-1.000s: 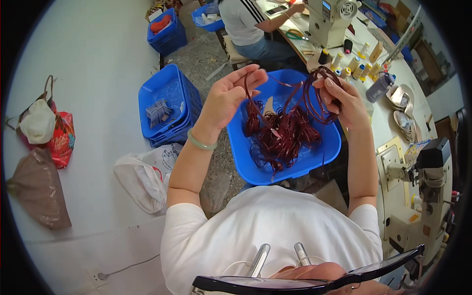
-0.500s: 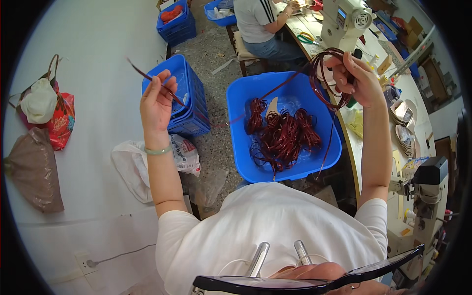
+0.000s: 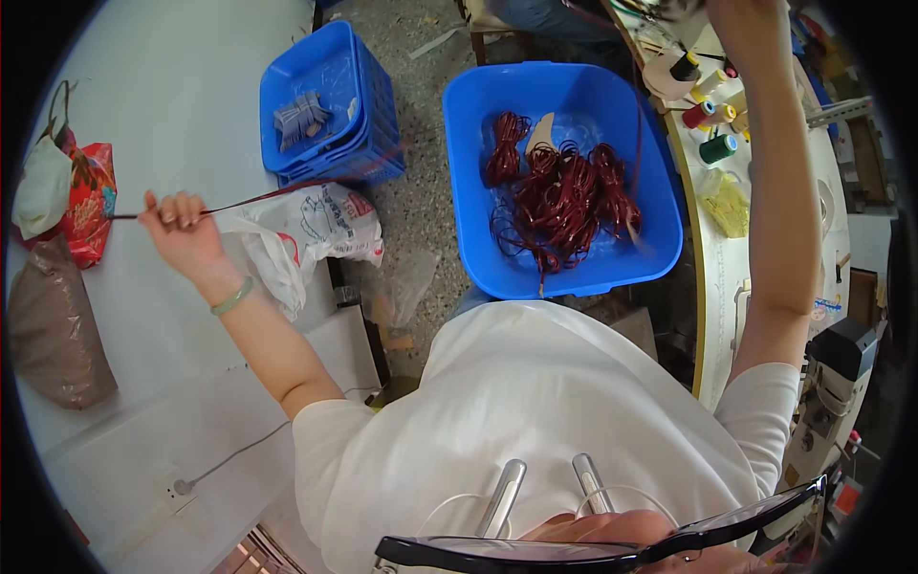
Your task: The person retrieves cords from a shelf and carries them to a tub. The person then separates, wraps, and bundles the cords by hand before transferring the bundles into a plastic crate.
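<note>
Out to the left, my left hand (image 3: 187, 241) is closed on a long dark red cord (image 3: 256, 198); a short end pokes out past the fingers, and the rest runs off to the right. My right hand (image 3: 744, 21) is raised over the table and cut off by the top edge. Its fingers are out of view, but dark strands of the coil (image 3: 662, 10) show beside it. Below and between my arms, a blue plastic bin (image 3: 457, 191) holds several tied bundles of dark red cord (image 3: 564, 206) and a beige curved piece (image 3: 542, 132).
On the right, a curved worktable (image 3: 703, 287) carries thread spools (image 3: 718, 147), a bag of yellowish material (image 3: 725, 203) and machinery (image 3: 841, 359). Stacked blue crates (image 3: 371, 91) and a white plastic bag (image 3: 330, 225) stand at left. Bags hang on the wall (image 3: 62, 325).
My hands have spread apart: the left moved out left and down, the right up to the top edge. The cord is drawn out longer between them. The view has shifted, so the bin appears higher.
</note>
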### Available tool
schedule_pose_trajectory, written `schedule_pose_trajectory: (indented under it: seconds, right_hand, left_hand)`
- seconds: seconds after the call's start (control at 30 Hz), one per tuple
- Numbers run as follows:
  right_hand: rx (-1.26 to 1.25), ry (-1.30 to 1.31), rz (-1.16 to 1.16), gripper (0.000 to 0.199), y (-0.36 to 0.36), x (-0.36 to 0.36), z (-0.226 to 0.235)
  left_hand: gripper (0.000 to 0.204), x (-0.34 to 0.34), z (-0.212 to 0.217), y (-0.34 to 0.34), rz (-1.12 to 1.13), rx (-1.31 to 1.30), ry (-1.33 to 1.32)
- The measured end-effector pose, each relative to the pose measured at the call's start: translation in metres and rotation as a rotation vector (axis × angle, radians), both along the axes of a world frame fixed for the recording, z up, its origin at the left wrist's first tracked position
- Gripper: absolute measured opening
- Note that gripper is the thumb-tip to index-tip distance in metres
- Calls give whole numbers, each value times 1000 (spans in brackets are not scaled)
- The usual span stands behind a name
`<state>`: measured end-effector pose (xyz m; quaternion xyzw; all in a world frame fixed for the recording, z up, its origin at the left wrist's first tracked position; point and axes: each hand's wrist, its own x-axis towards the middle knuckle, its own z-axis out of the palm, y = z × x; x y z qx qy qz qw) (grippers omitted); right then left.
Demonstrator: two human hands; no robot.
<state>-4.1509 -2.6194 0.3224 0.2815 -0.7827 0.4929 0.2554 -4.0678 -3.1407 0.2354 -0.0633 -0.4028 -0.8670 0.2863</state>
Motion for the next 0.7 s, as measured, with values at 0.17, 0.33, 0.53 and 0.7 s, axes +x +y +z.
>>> schedule_pose_trajectory:
  seconds: [0.17, 0.33, 0.53, 0.7]
  right_hand:
    - [-187, 93, 619, 28, -103, -1, -32]
    - [268, 272, 696, 55, -154, 33, -149]
    - [1197, -1039, 153, 46, -79, 118, -365]
    - [979, -1193, -206, 33, -52, 166, -441]
  left_hand:
    - [30, 50, 39, -25, 338, -164, 25]
    - [34, 107, 48, -3, 561, -336, 72]
    - [35, 130, -8, 61, 622, -341, -439]
    - [19, 87, -115, 160, -52, -913, -882]
